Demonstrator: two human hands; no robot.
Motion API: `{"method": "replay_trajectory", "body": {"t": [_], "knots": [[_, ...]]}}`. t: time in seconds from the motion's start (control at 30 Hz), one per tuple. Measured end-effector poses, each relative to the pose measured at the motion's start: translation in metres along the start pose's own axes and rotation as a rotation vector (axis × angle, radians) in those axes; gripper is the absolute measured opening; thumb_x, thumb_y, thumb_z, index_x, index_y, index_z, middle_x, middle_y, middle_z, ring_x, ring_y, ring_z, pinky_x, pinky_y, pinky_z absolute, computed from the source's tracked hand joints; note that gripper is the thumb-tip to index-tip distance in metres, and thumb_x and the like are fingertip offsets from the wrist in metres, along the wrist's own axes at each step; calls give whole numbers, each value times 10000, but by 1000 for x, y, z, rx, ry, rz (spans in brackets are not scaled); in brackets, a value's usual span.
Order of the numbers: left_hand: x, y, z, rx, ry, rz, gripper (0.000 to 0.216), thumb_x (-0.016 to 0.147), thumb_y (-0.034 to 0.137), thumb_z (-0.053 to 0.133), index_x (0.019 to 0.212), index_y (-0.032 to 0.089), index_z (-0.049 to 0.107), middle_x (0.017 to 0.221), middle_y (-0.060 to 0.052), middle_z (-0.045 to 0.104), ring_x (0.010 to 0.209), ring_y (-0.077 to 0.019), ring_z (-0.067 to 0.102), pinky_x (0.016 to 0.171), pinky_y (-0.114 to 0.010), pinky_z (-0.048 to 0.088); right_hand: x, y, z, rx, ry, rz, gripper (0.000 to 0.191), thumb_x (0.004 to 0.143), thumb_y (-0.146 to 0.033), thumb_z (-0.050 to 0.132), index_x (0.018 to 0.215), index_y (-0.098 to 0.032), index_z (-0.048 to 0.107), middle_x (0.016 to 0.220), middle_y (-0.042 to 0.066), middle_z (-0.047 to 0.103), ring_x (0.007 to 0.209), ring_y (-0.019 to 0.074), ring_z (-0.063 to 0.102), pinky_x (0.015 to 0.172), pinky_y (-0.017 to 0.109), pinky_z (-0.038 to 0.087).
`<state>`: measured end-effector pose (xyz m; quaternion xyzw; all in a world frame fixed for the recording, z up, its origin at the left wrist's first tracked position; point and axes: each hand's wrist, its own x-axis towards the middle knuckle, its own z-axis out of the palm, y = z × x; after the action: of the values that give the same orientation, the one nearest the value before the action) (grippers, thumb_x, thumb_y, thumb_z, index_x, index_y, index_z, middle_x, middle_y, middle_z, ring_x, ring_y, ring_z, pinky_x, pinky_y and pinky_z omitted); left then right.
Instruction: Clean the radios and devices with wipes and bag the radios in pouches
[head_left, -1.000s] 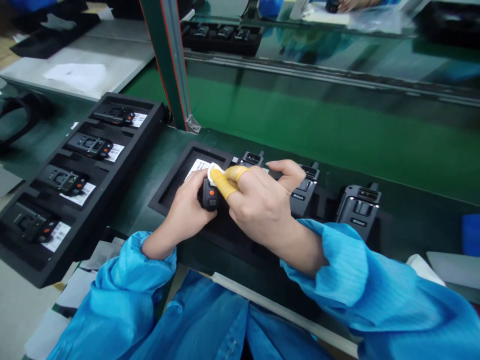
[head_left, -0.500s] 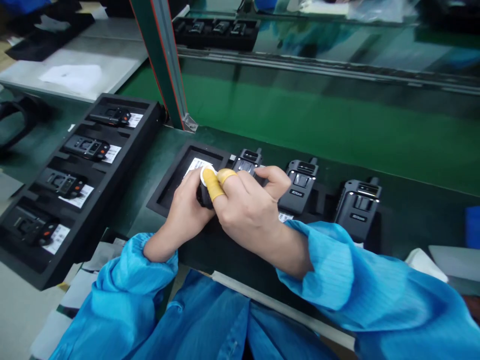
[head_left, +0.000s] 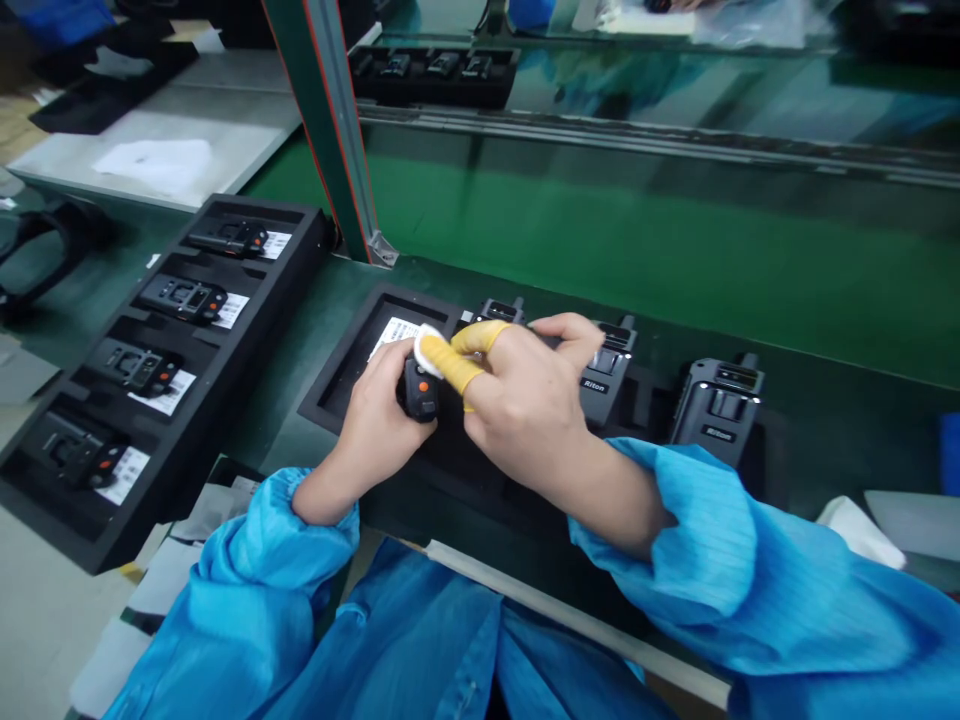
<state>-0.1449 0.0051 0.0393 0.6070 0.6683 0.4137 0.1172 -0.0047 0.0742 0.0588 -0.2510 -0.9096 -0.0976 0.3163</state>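
Note:
My left hand (head_left: 380, 420) is wrapped round a black handheld radio (head_left: 421, 393), whose end with an orange button points toward me. Yellow finger cots cover two fingers of my right hand (head_left: 525, 400). Those fingers pinch a small white pad (head_left: 428, 349) against the upper edge of the radio. Beneath my hands lies a black foam tray (head_left: 319, 400), with a white label (head_left: 393, 336) in its left compartment. Other radios in this tray stand beyond and right of my right hand: one partly hidden (head_left: 501, 310), a middle one (head_left: 598, 385) and a right one (head_left: 716, 410), the last two marked "Riton".
At the left, a second black foam tray (head_left: 281, 290) holds several radios with white labels. A green post (head_left: 330, 130) rises behind the trays. Another tray of radios (head_left: 435, 92) sits beyond the green panel (head_left: 600, 220). A white cloth-like piece (head_left: 859, 530) lies at the right.
My right hand has shifted a little to the right with the white pad, uncovering the radio's orange button. My left hand keeps its hold on the radio.

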Motion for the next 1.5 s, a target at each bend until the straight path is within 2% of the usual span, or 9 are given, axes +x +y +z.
{"method": "replay_trajectory", "body": {"t": [0.1,0.23,0.4,0.67,0.9,1.07,1.23,1.33,1.5], "knots": [[0,-1,-1,-30,-12,11,494,600,21,622,1039,219,512,1039,-23,637,982,-206,619,845,-350,515,1,0,2,69,8,-112,377,921,-103,368,979,-269,702,808,-22,646,750,111,500,830,388,186],[0,-1,-2,-31,-26,38,487,607,29,629,1040,220,516,1040,-18,638,975,-194,622,848,-341,515,0,5,1,150,22,-168,400,916,-69,366,944,-261,716,820,-28,648,736,96,478,853,390,169],[1,0,-1,-7,-45,48,505,616,40,611,1078,222,519,1081,-31,640,1012,-205,617,881,-370,510,-5,14,-4,211,-88,-176,405,876,-38,398,918,-290,712,828,-39,640,770,106,484,862,390,162],[1,3,-2,13,-63,52,529,605,14,580,1092,212,525,1095,-35,632,1039,-204,605,910,-365,499,-19,27,-11,237,-106,-121,436,880,-39,372,959,-310,705,857,-44,670,748,105,517,852,382,179],[1,3,-6,25,-84,22,514,622,24,592,1093,217,522,1123,-37,629,1073,-220,595,933,-394,488,-42,46,-28,113,-62,-11,384,849,-54,386,812,-254,712,821,4,669,726,141,534,811,416,255],[2,3,-6,13,-88,5,519,624,23,584,1100,222,520,1129,-43,626,1087,-229,589,940,-409,483,-64,57,-43,76,-114,64,342,834,-115,397,713,-247,689,832,39,663,708,180,529,776,448,314],[1,4,-6,27,-96,10,523,625,18,584,1104,219,519,1135,-47,623,1088,-229,587,944,-406,480,-84,63,-47,98,-111,152,344,850,-170,393,676,-251,678,710,50,593,669,191,488,742,444,335],[1,5,-6,39,-99,18,530,620,15,589,1108,210,519,1146,-49,619,1098,-227,582,951,-396,477,-78,57,-47,82,-109,135,341,846,-142,389,703,-246,681,718,43,606,687,185,494,771,443,315],[1,4,-4,44,-81,28,546,602,15,590,1112,199,525,1137,-50,619,1077,-213,587,948,-379,476,-36,30,-31,140,-81,-1,350,877,-111,381,863,-254,700,841,10,659,777,149,532,844,400,237]]}}
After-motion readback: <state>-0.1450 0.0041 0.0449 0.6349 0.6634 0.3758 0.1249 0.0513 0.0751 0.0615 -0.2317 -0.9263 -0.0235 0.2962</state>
